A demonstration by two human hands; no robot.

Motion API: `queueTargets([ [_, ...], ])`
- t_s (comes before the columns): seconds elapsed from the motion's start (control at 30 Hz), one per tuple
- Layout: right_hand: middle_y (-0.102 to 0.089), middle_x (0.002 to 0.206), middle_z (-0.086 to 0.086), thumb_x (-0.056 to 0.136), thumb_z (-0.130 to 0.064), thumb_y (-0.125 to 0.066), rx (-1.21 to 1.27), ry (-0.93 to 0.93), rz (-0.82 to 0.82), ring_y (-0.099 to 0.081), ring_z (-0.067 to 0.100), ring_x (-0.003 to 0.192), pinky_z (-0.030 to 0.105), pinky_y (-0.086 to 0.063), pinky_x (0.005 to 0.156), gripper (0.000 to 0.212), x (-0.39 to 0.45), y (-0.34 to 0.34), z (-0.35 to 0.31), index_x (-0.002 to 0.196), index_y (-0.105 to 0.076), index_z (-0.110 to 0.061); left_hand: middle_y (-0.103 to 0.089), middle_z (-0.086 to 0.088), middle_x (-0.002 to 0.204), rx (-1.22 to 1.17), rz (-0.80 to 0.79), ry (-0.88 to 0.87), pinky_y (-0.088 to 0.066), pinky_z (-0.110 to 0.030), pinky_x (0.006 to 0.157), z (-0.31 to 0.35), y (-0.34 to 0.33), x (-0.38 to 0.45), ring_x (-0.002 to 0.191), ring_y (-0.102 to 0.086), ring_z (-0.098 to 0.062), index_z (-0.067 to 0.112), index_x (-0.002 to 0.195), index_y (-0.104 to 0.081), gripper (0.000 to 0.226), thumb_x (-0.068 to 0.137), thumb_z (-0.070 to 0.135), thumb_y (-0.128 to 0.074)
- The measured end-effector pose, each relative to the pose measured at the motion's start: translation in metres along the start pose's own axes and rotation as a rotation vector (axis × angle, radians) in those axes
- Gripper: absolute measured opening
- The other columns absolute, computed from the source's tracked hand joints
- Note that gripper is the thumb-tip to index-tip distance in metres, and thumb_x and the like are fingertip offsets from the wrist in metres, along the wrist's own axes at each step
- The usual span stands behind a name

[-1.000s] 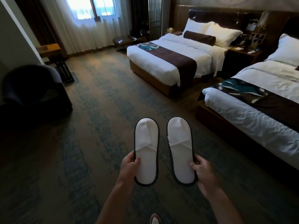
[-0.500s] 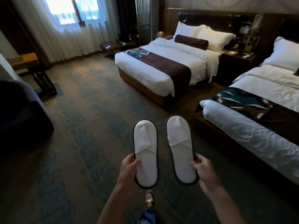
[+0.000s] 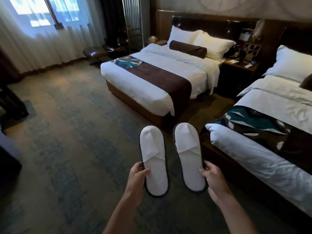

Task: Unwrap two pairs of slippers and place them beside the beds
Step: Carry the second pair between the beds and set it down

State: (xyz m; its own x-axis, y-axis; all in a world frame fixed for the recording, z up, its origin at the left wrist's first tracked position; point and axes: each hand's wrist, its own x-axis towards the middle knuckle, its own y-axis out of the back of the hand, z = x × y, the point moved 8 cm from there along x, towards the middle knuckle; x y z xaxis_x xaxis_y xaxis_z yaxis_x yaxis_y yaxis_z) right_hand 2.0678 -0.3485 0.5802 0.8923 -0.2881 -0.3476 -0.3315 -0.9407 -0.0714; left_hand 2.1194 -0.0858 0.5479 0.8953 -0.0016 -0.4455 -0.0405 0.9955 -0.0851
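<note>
Two flat white cloth slippers with dark edging (image 3: 170, 158) are carried unwrapped above carpet | one gripped at heel per hand: left hand (image 3: 137, 179), right hand (image 3: 215, 180) | toes kept forward for placement beside white-sheeted beds (image 3: 152, 81).

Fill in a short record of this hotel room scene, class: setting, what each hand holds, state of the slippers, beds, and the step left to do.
setting: carpeted hotel room, two made beds
left hand: grips left slipper near its heel
right hand: grips right slipper near its heel
slippers: white, unwrapped, held above the carpet
far bed: brown runner
near bed: at right
step left: set the pair beside a bed
</note>
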Motion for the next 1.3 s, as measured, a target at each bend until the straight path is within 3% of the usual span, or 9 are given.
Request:
queueTargets([
  [0.2, -0.067, 0.114, 0.011, 0.096, -0.009, -0.052, -0.019, -0.025, 0.053, -0.063, 0.025, 0.105, 0.034, -0.053, 0.076, 0.033, 0.119, 0.001, -0.026, 0.128, -0.056, -0.011, -0.069, -0.009, 0.109, 0.017, -0.044, -0.014, -0.055, -0.032, 0.07, 0.051, -0.04, 0.109, 0.099, -0.067, -0.024, 0.008, 0.115, -0.059, 0.023, 0.093, 0.007, -0.058],
  [0.53, -0.064, 0.108, 0.001, 0.097, -0.012, -0.051, -0.007, -0.041, 0.066, -0.061, 0.016, 0.098, 0.028, -0.049, 0.068, 0.024, 0.352, 0.024, -0.09, 0.118, -0.053, -0.025, -0.07, -0.012, 0.11, 0.043, -0.055, 0.024, -0.057, -0.047, 0.084, 0.118, -0.145, 0.324, 0.101, -0.067, -0.029, 0.01, 0.113, -0.061, 0.021, 0.092, 0.006, -0.059],
  [0.7, -0.061, 0.122, 0.008, 0.096, -0.017, -0.054, -0.014, -0.092, 0.113, -0.06, 0.025, 0.11, 0.048, -0.051, 0.093, 0.038, 0.464, 0.05, -0.132, 0.133, -0.049, -0.015, -0.069, -0.013, 0.109, 0.087, -0.071, 0.019, -0.055, -0.053, 0.09, 0.173, -0.207, 0.422, 0.102, -0.066, -0.03, 0.012, 0.11, -0.062, 0.02, 0.091, 0.006, -0.059],
  [0.83, -0.061, 0.123, 0.009, 0.095, -0.02, -0.055, -0.002, -0.122, 0.164, -0.059, 0.028, 0.111, 0.054, -0.051, 0.096, 0.042, 0.536, 0.064, -0.157, 0.136, -0.047, -0.017, -0.069, -0.012, 0.11, 0.113, -0.081, 0.026, -0.055, -0.053, 0.089, 0.207, -0.251, 0.492, 0.102, -0.066, -0.03, 0.013, 0.11, -0.063, 0.021, 0.09, 0.007, -0.06],
  [1.03, -0.065, 0.114, 0.01, 0.097, -0.012, -0.052, 0.051, -0.152, 0.243, -0.062, 0.028, 0.104, 0.048, -0.054, 0.091, 0.033, 0.646, 0.086, -0.181, 0.13, -0.051, -0.01, -0.07, -0.012, 0.108, 0.149, -0.122, 0.022, -0.057, -0.041, 0.077, 0.249, -0.315, 0.597, 0.099, -0.067, -0.029, 0.009, 0.114, -0.062, 0.025, 0.09, 0.006, -0.061],
  [1.2, -0.053, 0.136, 0.013, 0.094, -0.014, -0.057, 0.082, -0.185, 0.367, -0.057, 0.029, 0.117, 0.052, -0.049, 0.099, 0.049, 0.752, 0.106, -0.194, 0.14, -0.042, -0.021, -0.069, -0.011, 0.107, 0.147, -0.185, 0.036, -0.054, -0.037, 0.074, 0.281, -0.37, 0.701, 0.098, -0.065, -0.028, 0.011, 0.111, -0.061, 0.021, 0.09, 0.006, -0.06],
  [1.3, -0.053, 0.136, 0.014, 0.094, -0.012, -0.057, 0.092, -0.195, 0.439, -0.056, 0.03, 0.116, 0.048, -0.05, 0.097, 0.047, 0.809, 0.116, -0.212, 0.139, -0.043, -0.018, -0.068, -0.009, 0.104, 0.171, -0.23, 0.07, -0.056, -0.046, 0.081, 0.299, -0.404, 0.765, 0.098, -0.064, -0.028, 0.018, 0.104, -0.062, 0.016, 0.091, 0.008, -0.059],
])
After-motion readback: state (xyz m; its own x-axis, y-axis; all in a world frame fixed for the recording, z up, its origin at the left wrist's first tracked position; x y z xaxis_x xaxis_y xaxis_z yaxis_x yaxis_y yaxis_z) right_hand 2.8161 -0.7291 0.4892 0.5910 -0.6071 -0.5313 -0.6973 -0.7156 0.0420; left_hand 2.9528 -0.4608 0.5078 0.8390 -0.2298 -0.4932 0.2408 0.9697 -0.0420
